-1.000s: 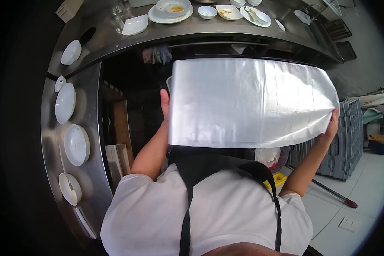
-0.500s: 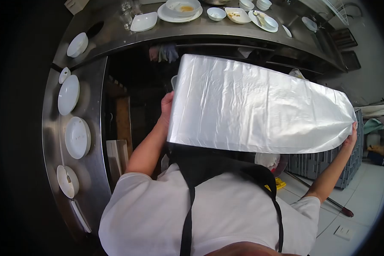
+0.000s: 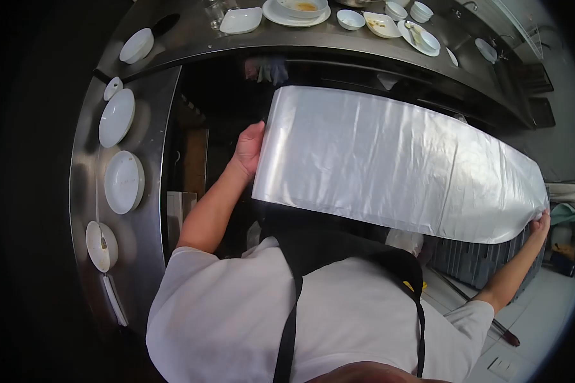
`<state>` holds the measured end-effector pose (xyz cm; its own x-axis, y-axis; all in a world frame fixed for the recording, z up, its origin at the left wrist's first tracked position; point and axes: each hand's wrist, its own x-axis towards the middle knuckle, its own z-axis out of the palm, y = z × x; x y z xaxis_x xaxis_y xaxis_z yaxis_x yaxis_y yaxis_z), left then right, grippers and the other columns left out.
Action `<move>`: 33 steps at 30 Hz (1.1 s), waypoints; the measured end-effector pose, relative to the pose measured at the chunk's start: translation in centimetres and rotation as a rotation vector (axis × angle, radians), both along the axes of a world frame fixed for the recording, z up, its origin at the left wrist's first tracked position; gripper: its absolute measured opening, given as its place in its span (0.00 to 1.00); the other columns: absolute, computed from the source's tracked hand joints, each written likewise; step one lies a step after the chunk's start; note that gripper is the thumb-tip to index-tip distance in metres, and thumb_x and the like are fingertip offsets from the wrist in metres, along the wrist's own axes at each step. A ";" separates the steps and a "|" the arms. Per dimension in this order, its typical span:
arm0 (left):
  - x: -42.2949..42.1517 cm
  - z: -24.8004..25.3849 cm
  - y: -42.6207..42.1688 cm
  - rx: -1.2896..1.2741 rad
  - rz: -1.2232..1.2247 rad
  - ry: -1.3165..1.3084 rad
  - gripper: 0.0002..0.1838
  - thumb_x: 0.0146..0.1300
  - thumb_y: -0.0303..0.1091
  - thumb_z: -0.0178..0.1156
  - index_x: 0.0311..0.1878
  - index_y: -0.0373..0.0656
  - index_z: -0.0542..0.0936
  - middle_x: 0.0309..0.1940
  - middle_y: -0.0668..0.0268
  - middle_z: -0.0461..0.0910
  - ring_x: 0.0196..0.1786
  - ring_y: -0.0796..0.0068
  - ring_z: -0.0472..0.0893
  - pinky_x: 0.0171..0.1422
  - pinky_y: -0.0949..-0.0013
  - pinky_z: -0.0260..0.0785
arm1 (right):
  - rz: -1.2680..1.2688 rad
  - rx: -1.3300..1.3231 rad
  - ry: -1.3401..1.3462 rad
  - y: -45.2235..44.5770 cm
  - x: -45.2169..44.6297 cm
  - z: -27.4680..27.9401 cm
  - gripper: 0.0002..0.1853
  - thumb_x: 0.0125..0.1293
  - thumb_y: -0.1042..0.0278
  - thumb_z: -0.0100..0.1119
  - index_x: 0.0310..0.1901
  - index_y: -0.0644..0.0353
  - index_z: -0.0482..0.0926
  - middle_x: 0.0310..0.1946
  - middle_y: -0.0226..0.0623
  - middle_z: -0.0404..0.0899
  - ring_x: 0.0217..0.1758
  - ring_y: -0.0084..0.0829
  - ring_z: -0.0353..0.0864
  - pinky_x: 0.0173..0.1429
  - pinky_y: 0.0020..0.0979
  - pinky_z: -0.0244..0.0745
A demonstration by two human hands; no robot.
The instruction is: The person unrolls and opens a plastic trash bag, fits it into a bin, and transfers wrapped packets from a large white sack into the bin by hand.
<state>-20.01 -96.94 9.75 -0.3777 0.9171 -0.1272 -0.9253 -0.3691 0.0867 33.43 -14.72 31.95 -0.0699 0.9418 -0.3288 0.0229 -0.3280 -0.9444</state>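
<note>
A long, silvery plastic sheet (image 3: pixel 396 159) stretches across in front of my chest, creased along much of its length. My left hand (image 3: pixel 252 147) is closed on its straight left edge, with most of the fingers hidden behind the plastic. Out at the far right, my right hand (image 3: pixel 541 223) pinches the narrower end, where the material bunches up. The sheet sags between the two hands and tilts down to the right. Whether it is a single layer or a folded bag, I cannot tell.
A steel counter (image 3: pixel 191 48) runs along the back, bearing used plates and bowls. On the left steel counter (image 3: pixel 150 223) stand white dishes such as a round bowl (image 3: pixel 124 182). A grey crate (image 3: pixel 473 262) stands on the tiled floor at right, beside a pole (image 3: pixel 508 335).
My right hand has moved down and slightly outward, so the sheet slopes more and its right end sits lower. The view has shifted, with the counters and dishes displaced.
</note>
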 end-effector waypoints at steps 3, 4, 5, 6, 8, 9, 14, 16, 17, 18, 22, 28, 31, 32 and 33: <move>-0.1 1.9 -0.7 -0.319 0.058 0.334 0.28 0.58 0.30 0.65 0.61 0.28 0.73 0.51 0.49 0.81 0.52 0.55 0.84 0.64 0.51 0.74 | -0.080 0.117 0.007 3.5 0.7 0.5 0.27 0.78 0.52 0.41 0.66 0.65 0.68 0.64 0.48 0.73 0.66 0.49 0.73 0.72 0.51 0.67; 0.3 3.0 -0.7 -0.417 0.070 0.447 0.28 0.58 0.28 0.66 0.61 0.27 0.72 0.51 0.50 0.81 0.51 0.56 0.84 0.63 0.51 0.75 | -0.112 0.179 0.088 1.7 -0.8 1.5 0.27 0.77 0.52 0.42 0.66 0.65 0.69 0.64 0.49 0.73 0.66 0.48 0.73 0.71 0.51 0.68; 0.3 3.4 -0.7 -0.478 0.063 0.478 0.28 0.58 0.26 0.66 0.61 0.27 0.72 0.51 0.51 0.81 0.50 0.57 0.84 0.62 0.52 0.76 | -0.143 0.240 0.171 -0.3 -2.4 2.6 0.27 0.76 0.52 0.43 0.66 0.66 0.70 0.64 0.49 0.73 0.66 0.48 0.74 0.71 0.50 0.68; 0.0 3.9 -0.5 -0.540 0.058 0.511 0.28 0.58 0.25 0.66 0.61 0.27 0.72 0.50 0.52 0.81 0.50 0.58 0.85 0.61 0.52 0.77 | -0.109 0.304 0.182 -2.9 -4.4 3.6 0.28 0.75 0.52 0.47 0.65 0.67 0.70 0.64 0.48 0.73 0.65 0.47 0.74 0.69 0.49 0.70; -0.3 4.5 0.1 -0.615 0.078 0.510 0.26 0.58 0.24 0.66 0.60 0.28 0.73 0.49 0.53 0.82 0.48 0.60 0.85 0.57 0.54 0.79 | -0.036 0.431 0.208 -7.8 -8.6 5.2 0.30 0.72 0.52 0.54 0.65 0.69 0.70 0.64 0.47 0.73 0.63 0.46 0.76 0.67 0.47 0.72; -0.3 4.7 0.8 -0.626 0.102 0.479 0.25 0.57 0.24 0.67 0.59 0.28 0.74 0.48 0.54 0.82 0.47 0.61 0.85 0.55 0.55 0.80 | -0.085 0.532 0.159 -8.2 -10.3 5.2 0.29 0.66 0.56 0.65 0.61 0.71 0.75 0.58 0.44 0.78 0.56 0.42 0.81 0.60 0.42 0.78; 4.7 9.5 6.9 -0.551 0.008 0.905 0.23 0.55 0.28 0.71 0.54 0.34 0.79 0.41 0.60 0.84 0.44 0.71 0.84 0.51 0.62 0.78 | 0.104 0.817 -0.017 -12.2 -19.2 4.2 0.18 0.63 0.63 0.69 0.47 0.70 0.84 0.43 0.41 0.84 0.43 0.33 0.84 0.48 0.35 0.81; 7.7 13.6 9.8 -0.485 -0.008 1.296 0.24 0.49 0.35 0.73 0.49 0.37 0.79 0.37 0.64 0.83 0.39 0.74 0.82 0.47 0.67 0.75 | 0.116 0.708 -0.042 -21.1 -24.7 4.2 0.17 0.64 0.65 0.68 0.46 0.71 0.84 0.43 0.41 0.83 0.43 0.32 0.83 0.48 0.35 0.80; 9.3 14.8 11.3 -0.385 0.017 1.299 0.29 0.46 0.35 0.73 0.52 0.36 0.77 0.39 0.62 0.83 0.42 0.73 0.81 0.51 0.66 0.74 | 0.206 0.751 -0.043 -24.6 -26.8 3.0 0.16 0.64 0.66 0.68 0.46 0.71 0.83 0.42 0.40 0.83 0.42 0.31 0.83 0.48 0.34 0.80; 10.7 15.2 12.8 -0.271 0.122 1.359 0.32 0.45 0.34 0.73 0.54 0.35 0.75 0.43 0.59 0.82 0.46 0.71 0.80 0.55 0.65 0.73 | 0.288 0.799 -0.045 -26.5 -28.4 1.0 0.15 0.64 0.67 0.67 0.45 0.71 0.83 0.40 0.39 0.83 0.41 0.30 0.82 0.47 0.33 0.79; 9.2 13.7 11.6 -0.441 0.196 1.508 0.33 0.45 0.32 0.73 0.56 0.31 0.74 0.45 0.53 0.83 0.47 0.60 0.82 0.56 0.60 0.75 | 0.568 1.009 -0.439 -17.1 -27.2 -7.9 0.13 0.67 0.62 0.62 0.37 0.67 0.82 0.34 0.33 0.81 0.35 0.27 0.78 0.40 0.32 0.74; 7.4 2.4 1.4 -0.931 0.120 0.658 0.33 0.46 0.28 0.75 0.56 0.26 0.75 0.47 0.49 0.81 0.48 0.61 0.83 0.52 0.58 0.77 | -0.256 0.998 -0.962 -1.9 -11.3 -7.6 0.24 0.60 0.48 0.58 0.34 0.66 0.85 0.30 0.41 0.85 0.31 0.38 0.82 0.34 0.41 0.75; 7.1 -3.1 4.8 -0.950 0.184 0.650 0.32 0.47 0.26 0.74 0.57 0.27 0.75 0.50 0.52 0.81 0.51 0.60 0.82 0.58 0.60 0.75 | -0.180 1.074 -0.790 -2.0 -17.3 -8.1 0.21 0.56 0.52 0.61 0.35 0.67 0.85 0.33 0.46 0.85 0.33 0.42 0.83 0.38 0.43 0.76; 7.7 -2.3 5.0 -0.852 0.185 0.452 0.31 0.48 0.26 0.73 0.57 0.27 0.75 0.51 0.53 0.81 0.52 0.60 0.82 0.59 0.60 0.75 | -0.142 1.107 -0.753 -1.9 -19.5 -7.9 0.21 0.54 0.53 0.61 0.35 0.67 0.85 0.34 0.48 0.85 0.34 0.43 0.83 0.40 0.44 0.76; 7.2 -0.3 4.4 -0.709 0.227 0.353 0.31 0.49 0.25 0.73 0.58 0.27 0.75 0.51 0.53 0.81 0.53 0.60 0.82 0.60 0.59 0.75 | -0.092 1.123 -0.740 -1.6 -21.9 -7.9 0.20 0.53 0.55 0.62 0.36 0.67 0.85 0.34 0.50 0.86 0.35 0.45 0.83 0.41 0.45 0.77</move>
<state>-12.82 -92.49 9.42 -0.6706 0.5601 -0.4864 -0.7092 -0.2919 0.6417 11.53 -16.31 24.03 -0.1353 0.7166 0.6843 0.6602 0.5801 -0.4770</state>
